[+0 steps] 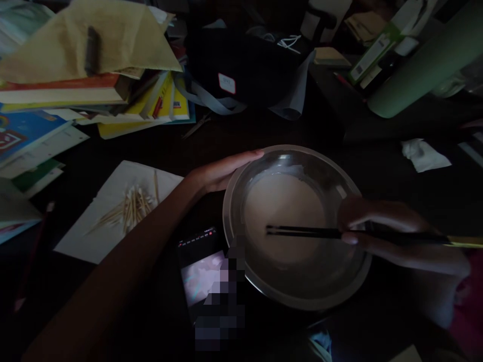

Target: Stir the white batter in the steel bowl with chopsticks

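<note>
A wide metal bowl (298,296) stands on the dark table with a pale, milky liquid (283,201) in its bottom. My left hand (222,170) grips the bowl at its upper left rim; one finger lies along the edge, and the others are partly hidden against the outer side. Over the right side of the bowl, my right hand (377,226) is closed around a pair of black chopsticks (305,232) with yellow back ends. Their tips point left over the liquid; whether they dip into it I cannot tell.
Left of the bowl, several cotton swabs (132,208) lie on white paper (83,241). A lit phone (202,276) lies close to the bowl. Books (60,95) are stacked at back left, near scissors (196,124). A crumpled tissue (424,155) and a green bottle (415,75) are at right.
</note>
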`<state>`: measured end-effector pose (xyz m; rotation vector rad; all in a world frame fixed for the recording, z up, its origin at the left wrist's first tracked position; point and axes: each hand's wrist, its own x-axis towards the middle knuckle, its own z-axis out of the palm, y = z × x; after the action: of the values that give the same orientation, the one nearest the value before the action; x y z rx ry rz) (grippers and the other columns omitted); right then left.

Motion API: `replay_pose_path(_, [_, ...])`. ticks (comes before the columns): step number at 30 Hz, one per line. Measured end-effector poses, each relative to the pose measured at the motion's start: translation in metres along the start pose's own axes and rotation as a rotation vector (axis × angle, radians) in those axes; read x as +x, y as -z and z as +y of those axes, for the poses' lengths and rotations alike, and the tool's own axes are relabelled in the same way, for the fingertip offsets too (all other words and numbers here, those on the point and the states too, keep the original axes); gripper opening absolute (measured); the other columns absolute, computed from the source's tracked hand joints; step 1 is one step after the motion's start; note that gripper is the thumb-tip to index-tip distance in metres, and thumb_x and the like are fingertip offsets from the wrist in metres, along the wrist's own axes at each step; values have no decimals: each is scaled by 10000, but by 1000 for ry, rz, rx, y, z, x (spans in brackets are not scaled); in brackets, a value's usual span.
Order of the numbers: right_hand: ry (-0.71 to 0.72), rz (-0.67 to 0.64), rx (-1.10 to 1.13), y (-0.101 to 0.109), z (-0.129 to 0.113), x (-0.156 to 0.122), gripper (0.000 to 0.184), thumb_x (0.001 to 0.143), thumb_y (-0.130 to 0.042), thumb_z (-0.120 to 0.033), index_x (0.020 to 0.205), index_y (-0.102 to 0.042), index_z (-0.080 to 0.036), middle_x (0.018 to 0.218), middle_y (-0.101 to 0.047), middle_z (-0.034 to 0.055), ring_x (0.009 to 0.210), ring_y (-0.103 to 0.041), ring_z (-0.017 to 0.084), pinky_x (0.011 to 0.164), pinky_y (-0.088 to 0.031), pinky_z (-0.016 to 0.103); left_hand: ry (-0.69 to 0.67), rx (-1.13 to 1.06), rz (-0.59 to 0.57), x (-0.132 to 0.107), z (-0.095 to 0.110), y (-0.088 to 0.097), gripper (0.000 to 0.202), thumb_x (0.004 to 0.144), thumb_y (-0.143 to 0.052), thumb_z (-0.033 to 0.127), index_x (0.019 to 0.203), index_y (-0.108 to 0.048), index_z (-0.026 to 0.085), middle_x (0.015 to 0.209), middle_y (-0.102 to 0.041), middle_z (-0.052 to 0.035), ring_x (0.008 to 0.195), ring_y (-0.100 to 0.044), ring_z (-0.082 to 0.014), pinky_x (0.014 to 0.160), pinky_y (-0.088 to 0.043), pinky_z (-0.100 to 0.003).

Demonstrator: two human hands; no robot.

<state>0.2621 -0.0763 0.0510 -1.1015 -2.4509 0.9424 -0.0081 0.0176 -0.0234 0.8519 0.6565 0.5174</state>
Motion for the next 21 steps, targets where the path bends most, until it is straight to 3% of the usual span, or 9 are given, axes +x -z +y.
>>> replay_pose_path(3, [-125,180,-138,0,2,-2,49,797,-567,-264,841,-547,-254,780,-617,-25,688,-616,96,594,-493,202,-5,-2,9,0,-1,0,273,834,-516,387,949,-684,204,790,-715,8,769,-648,-110,750,-504,-200])
replay_pose_path(5, [-181,234,-186,8,3,-7,31,808,-546,-289,810,-555,-260,755,-620,-25,653,-613,100,541,-482,200,-9,2,8,0,-1,0,275,834,-517,391,947,-682,202,787,-714,6,783,-650,-115,754,-505,-203])
replay_pose_path(10, [-33,4,-41,13,2,-6,58,812,-528,-244,758,-549,-248,665,-578,-26,604,-587,91,526,-477,201,-2,28,16,1,-1,1,293,835,-512,405,960,-676,196,793,-712,-6,796,-649,-125,780,-502,-216])
replay_pose_path(12, [5,25,-57,4,1,0,10,797,-557,-241,803,-553,-248,720,-601,-23,668,-608,97,589,-495,205,-7,26,12,1,-1,2,285,834,-512,399,964,-677,206,789,-712,3,790,-646,-118,773,-498,-205])
replay_pose_path(14, [-56,120,-141,-2,1,2,56,795,-567,-272,846,-556,-251,775,-620,-19,707,-620,107,623,-500,216,-12,14,-7,1,-2,2,282,836,-507,394,967,-679,212,794,-712,12,789,-642,-110,768,-493,-196])
replay_pose_path(18, [-205,262,-240,5,3,-6,66,816,-535,-327,809,-554,-264,760,-629,-25,645,-617,108,529,-476,212,-26,6,-32,0,-1,2,275,833,-514,380,969,-682,210,822,-712,12,807,-640,-109,766,-490,-193])
replay_pose_path(19, [-194,262,-208,9,2,-9,62,824,-523,-319,800,-553,-270,738,-621,-27,632,-610,107,511,-470,213,-26,12,-24,0,-1,1,278,833,-514,380,975,-680,208,827,-712,7,817,-641,-115,770,-490,-199])
replay_pose_path(21, [-112,137,-108,15,2,-12,55,829,-514,-284,795,-556,-275,713,-604,-26,639,-601,106,515,-476,214,-18,30,1,-1,0,1,288,832,-514,382,992,-675,204,838,-713,-5,841,-642,-129,778,-491,-215])
